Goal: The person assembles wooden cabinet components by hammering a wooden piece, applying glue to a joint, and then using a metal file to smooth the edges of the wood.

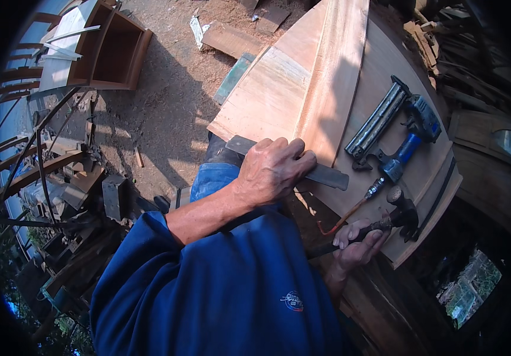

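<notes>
My left hand point(276, 168) is closed from above around a long, flat grey bar point(330, 177), which lies across the near edge of a pale wooden panel point(267, 98). Whether that bar is wood or something else I cannot tell. A claw hammer point(402, 215) is in my right hand point(359, 244), gripped by its dark handle close below the head. Beyond the hammer, a blue and silver nail gun point(407, 133) rests on the panel, with an orange-brown air hose point(350, 215) joined to its handle.
A raised wooden strip point(334, 65) runs along the panel. At the far left stands a wooden cabinet point(113, 50). Wood offcuts point(232, 40) lie on the sawdust-covered ground, more timber point(475, 65) is heaped at the right, and scrap pieces point(89, 178) clutter the left.
</notes>
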`<state>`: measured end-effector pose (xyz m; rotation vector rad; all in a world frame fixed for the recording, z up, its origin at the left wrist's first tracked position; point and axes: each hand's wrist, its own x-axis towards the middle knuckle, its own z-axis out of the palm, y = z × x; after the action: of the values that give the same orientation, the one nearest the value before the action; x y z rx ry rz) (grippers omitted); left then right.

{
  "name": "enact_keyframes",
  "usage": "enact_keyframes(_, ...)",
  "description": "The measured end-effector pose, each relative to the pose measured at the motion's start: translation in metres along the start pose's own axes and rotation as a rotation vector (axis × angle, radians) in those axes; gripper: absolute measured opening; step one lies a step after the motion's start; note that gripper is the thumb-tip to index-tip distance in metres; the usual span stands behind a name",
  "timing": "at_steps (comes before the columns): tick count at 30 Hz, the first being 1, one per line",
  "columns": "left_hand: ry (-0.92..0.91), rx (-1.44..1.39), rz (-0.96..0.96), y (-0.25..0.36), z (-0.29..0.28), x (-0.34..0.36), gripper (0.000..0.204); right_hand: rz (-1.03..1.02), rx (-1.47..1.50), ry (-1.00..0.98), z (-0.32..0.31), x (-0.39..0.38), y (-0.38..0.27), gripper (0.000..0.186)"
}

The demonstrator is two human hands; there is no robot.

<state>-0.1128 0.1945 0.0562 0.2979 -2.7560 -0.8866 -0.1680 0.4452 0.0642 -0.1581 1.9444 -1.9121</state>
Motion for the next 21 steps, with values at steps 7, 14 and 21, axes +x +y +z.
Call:
enact_keyframes(7, 0.006, 0.037, 0.012, -0.001, 0.003, 0.000, 0.020, -0.046, 0.156, 0.170, 0.004, 0.006, -0.011, 0.045)
enact_keyframes(14, 0.014, 0.025, -0.025, -0.007, -0.003, 0.000, 0.026, -0.033, 0.140, 0.072, 0.002, 0.005, -0.011, 0.049)
enact_keyframes(21, 0.009, 0.008, 0.128, 0.005, 0.007, -0.003, 0.018, -0.245, 0.115, 0.133, -0.026, 0.000, -0.028, 0.057)
